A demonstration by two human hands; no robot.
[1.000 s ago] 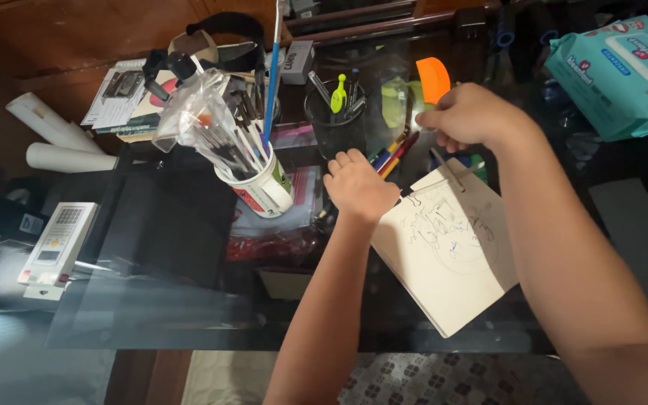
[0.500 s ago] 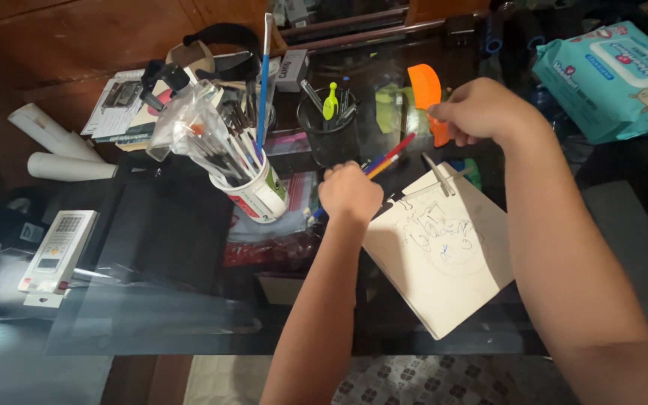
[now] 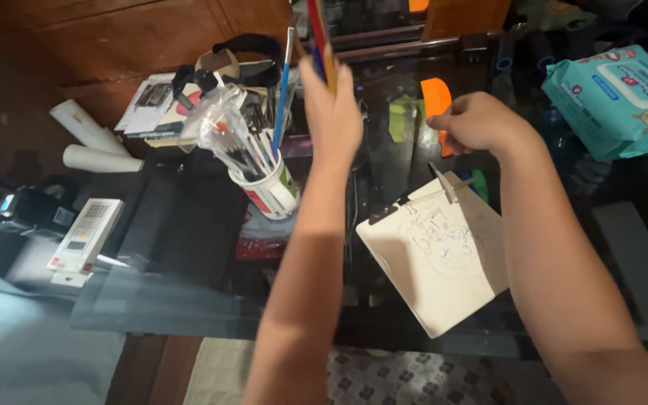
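My left hand [image 3: 333,105] is raised above the glass table, closed around a bunch of coloured pencils [image 3: 319,34] that stick upward. To the right, my right hand [image 3: 478,121] is closed on an orange-handled tool [image 3: 436,101], just above the top edge of a white sketch pad [image 3: 436,251]. The pad lies tilted on the glass and carries a faint line drawing, with a black clip at its left corner. A white cup [image 3: 271,191] crammed with brushes and a clear plastic bag stands left of my left forearm.
A white remote control [image 3: 88,236] lies at the left on a dark glass table [image 3: 639,255]. Two white paper rolls [image 3: 88,142], booklets and black headphones [image 3: 238,56] crowd the back left. A teal pack of wipes [image 3: 624,101] sits at the far right.
My left hand has lifted from the pad's top edge up into the air with the coloured pencils. My right hand stays by the orange tool. The view has shifted slightly.
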